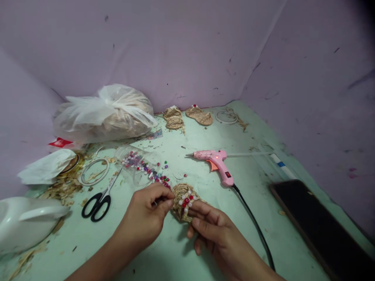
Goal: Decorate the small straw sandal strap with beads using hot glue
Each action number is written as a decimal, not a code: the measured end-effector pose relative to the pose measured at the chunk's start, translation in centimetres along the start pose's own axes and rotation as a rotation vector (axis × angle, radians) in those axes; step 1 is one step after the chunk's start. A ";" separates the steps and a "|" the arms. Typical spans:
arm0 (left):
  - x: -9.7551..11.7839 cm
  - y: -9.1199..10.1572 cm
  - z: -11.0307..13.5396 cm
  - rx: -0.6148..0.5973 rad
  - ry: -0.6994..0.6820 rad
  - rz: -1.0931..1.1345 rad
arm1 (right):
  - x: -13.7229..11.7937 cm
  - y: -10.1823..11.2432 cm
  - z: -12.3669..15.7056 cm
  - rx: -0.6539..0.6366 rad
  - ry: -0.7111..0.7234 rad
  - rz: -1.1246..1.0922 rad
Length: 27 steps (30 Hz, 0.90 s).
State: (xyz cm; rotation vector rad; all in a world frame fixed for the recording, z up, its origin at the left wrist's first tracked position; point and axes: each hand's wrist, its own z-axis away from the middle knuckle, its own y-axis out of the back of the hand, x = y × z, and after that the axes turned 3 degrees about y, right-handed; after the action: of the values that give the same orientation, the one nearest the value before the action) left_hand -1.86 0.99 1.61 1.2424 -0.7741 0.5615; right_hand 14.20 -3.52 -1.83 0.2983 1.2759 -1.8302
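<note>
My right hand (212, 230) grips a small woven straw slipper (177, 194) from the right, fingers under and thumb at its near edge. Red and white beads (186, 200) form a cluster on the slipper's top. Thumb and forefinger of my left hand (150, 208) are pinched together at the slipper's left edge; whatever is between them is hidden. Just beyond my left hand, a clear plastic cup (140, 177) lies on its side with loose coloured beads (162, 179) spilling out. A pink glue gun (212, 158) rests farther right, its switch lit.
Black-handled scissors (101, 203), a tape ring (94, 171) and a white jug (26, 222) are at left. A tied plastic bag (105, 117) and woven slippers (199, 116) stand at the back. A black phone (319, 226) and the gun's cord (254, 222) lie right.
</note>
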 end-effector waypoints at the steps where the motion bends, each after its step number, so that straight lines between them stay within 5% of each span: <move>1: 0.0 -0.1 0.0 -0.011 0.008 0.008 | 0.0 0.0 0.1 -0.004 0.015 0.003; 8: -0.6 -1.7 -0.2 -0.144 0.085 0.136 | 0.3 0.2 1.0 -0.110 0.056 0.021; 13: -0.9 -2.1 -0.4 -0.139 0.015 0.084 | -2.4 1.8 2.4 -0.111 0.015 0.505; 20: -0.7 -2.9 -0.4 -0.098 -0.063 0.031 | -5.8 2.1 0.9 0.249 0.433 0.963; 27: -1.8 -3.9 0.3 0.036 -0.191 -0.015 | -3.7 2.9 -0.2 0.145 0.584 1.063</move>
State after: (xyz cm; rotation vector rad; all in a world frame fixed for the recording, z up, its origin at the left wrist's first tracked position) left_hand -0.20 -0.19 -2.16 1.3479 -0.9170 0.4505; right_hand 18.54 -1.78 -1.53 1.3703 1.0032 -0.9111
